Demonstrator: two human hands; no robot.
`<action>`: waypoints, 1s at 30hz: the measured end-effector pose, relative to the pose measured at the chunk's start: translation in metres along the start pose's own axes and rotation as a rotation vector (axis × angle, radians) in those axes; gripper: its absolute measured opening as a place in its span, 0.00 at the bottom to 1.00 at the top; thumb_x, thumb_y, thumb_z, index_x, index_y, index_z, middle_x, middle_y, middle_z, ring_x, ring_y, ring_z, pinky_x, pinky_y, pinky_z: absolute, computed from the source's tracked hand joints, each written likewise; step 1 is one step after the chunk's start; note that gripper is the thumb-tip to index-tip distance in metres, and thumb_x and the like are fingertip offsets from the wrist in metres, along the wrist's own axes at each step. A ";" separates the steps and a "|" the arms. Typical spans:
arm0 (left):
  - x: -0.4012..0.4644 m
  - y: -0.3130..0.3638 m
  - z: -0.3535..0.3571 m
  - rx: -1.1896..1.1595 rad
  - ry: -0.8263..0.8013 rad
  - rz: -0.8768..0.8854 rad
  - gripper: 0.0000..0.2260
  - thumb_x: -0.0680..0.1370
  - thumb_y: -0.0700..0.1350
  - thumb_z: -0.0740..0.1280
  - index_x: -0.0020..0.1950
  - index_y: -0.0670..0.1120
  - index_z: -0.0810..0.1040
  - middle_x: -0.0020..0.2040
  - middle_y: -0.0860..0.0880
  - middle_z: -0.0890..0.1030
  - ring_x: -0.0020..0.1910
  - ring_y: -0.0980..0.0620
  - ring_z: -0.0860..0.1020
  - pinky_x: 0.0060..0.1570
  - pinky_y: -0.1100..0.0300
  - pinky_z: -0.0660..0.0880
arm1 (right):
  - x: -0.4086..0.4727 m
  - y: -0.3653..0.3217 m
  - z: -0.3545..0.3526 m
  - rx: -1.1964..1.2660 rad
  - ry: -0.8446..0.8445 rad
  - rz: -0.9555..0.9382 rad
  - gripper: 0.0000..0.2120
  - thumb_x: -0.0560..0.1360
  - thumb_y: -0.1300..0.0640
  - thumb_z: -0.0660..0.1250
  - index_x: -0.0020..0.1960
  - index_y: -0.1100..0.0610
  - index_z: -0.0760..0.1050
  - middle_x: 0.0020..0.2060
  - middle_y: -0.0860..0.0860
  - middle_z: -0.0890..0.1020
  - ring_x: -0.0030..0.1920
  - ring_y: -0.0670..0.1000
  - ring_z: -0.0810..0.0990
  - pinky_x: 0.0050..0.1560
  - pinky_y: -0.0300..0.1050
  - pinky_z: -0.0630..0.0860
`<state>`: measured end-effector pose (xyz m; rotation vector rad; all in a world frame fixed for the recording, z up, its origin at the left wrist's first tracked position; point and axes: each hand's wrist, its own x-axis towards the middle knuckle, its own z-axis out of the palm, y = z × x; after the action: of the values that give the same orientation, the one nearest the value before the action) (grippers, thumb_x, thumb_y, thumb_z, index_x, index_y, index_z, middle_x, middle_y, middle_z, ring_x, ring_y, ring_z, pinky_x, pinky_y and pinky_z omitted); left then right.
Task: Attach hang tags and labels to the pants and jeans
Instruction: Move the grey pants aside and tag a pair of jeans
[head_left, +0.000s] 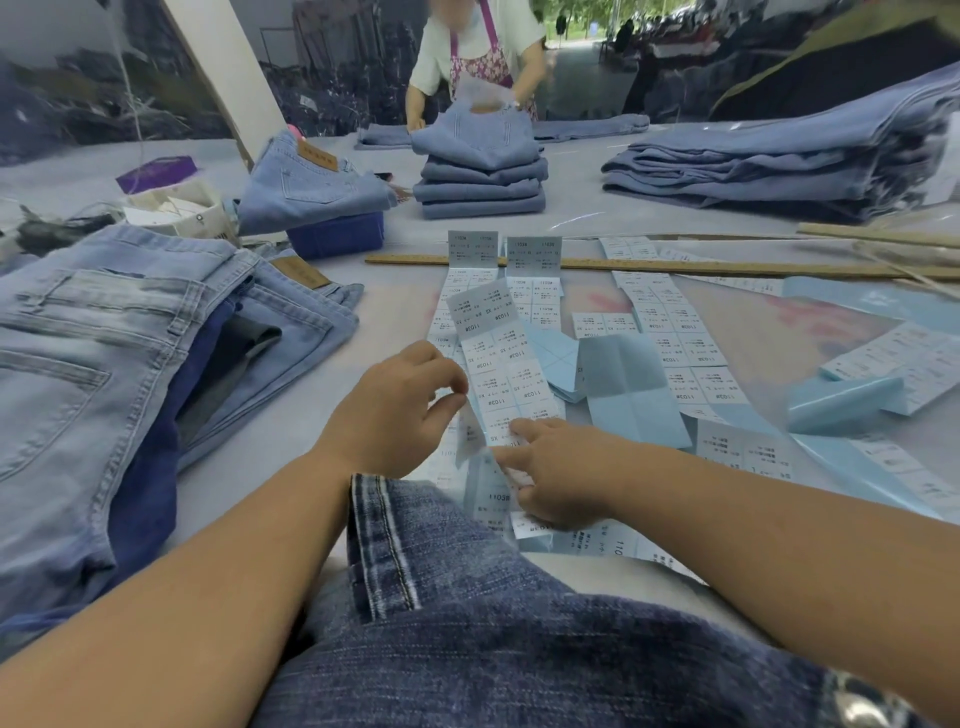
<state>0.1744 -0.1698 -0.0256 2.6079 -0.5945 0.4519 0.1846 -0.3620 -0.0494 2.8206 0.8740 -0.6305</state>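
- On the table's near edge, dark jeans (467, 623) lie under both forearms; I see no label on them yet.
- Left hand (400, 410) pinches one sticker (470, 434) between thumb and fingertips, lifting it off the label strip (498, 364).
- Right hand (561, 473) presses that strip down with its fingers.
- Judged from this, labelling has barely begun: many stickers remain.
- Counted: two rulers (675, 266), three far denim stacks, one mixed jeans pile (104, 364) at left, one other person (478, 57).
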 end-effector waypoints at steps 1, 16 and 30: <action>0.001 0.001 -0.004 -0.011 0.034 0.006 0.03 0.78 0.41 0.69 0.50 0.43 0.81 0.49 0.48 0.77 0.43 0.47 0.78 0.46 0.50 0.75 | -0.001 0.001 -0.001 0.007 0.000 0.005 0.29 0.80 0.49 0.56 0.78 0.41 0.51 0.78 0.52 0.54 0.76 0.59 0.55 0.73 0.61 0.60; 0.011 0.073 -0.076 -0.115 0.107 -0.003 0.04 0.78 0.41 0.68 0.46 0.48 0.81 0.40 0.57 0.81 0.40 0.54 0.79 0.37 0.63 0.77 | -0.063 0.015 -0.065 0.271 0.319 0.083 0.26 0.77 0.58 0.65 0.74 0.49 0.66 0.58 0.50 0.78 0.46 0.48 0.77 0.49 0.43 0.76; 0.013 0.315 -0.111 -0.047 -0.059 0.454 0.07 0.75 0.44 0.68 0.41 0.55 0.73 0.37 0.57 0.78 0.34 0.58 0.74 0.30 0.62 0.69 | -0.351 0.051 -0.077 0.864 0.797 0.048 0.07 0.75 0.59 0.69 0.46 0.64 0.80 0.36 0.53 0.80 0.37 0.51 0.75 0.43 0.49 0.74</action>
<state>0.0134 -0.3795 0.1787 2.4397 -1.2101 0.4904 -0.0213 -0.5656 0.1687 3.9667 0.7032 0.2718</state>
